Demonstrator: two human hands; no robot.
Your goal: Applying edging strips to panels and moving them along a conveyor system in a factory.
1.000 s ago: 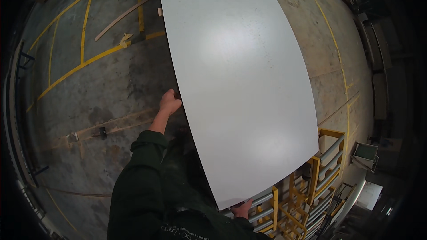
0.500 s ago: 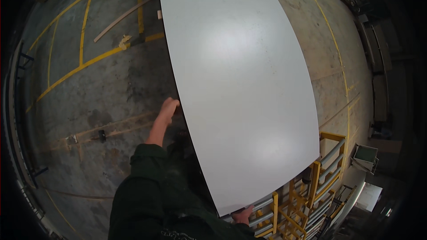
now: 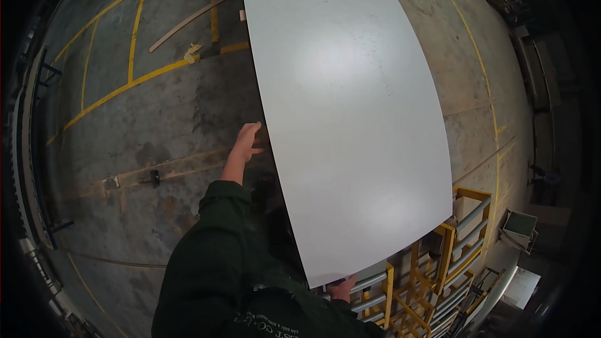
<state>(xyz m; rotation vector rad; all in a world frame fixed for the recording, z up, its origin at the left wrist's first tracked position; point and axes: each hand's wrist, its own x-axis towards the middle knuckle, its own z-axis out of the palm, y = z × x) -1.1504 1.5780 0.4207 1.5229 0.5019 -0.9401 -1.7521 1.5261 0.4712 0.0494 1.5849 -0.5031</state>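
A large white flat panel [image 3: 350, 131] stretches away from me, its near end over the roller conveyor [image 3: 369, 303]. Beside the panel's left edge, my left hand [image 3: 246, 143] is open, thumb and fingers apart; whether the fingertips touch the edge I cannot tell. My right hand [image 3: 342, 289] grips the near end close to its left corner, with part of the fingers hidden by the panel. Both arms wear dark green sleeves.
The conveyor's yellow frame [image 3: 446, 247] stands at the lower right. On the concrete floor at left lie a long wooden strip [image 3: 188, 23], a crumpled yellowish scrap [image 3: 192, 52] and a small black object [image 3: 154, 178]. A box-like container [image 3: 518, 230] stands at far right.
My left hand's fingers have opened from a closed shape at the panel's edge. My right hand stays at the near end. The whole view has shifted slightly.
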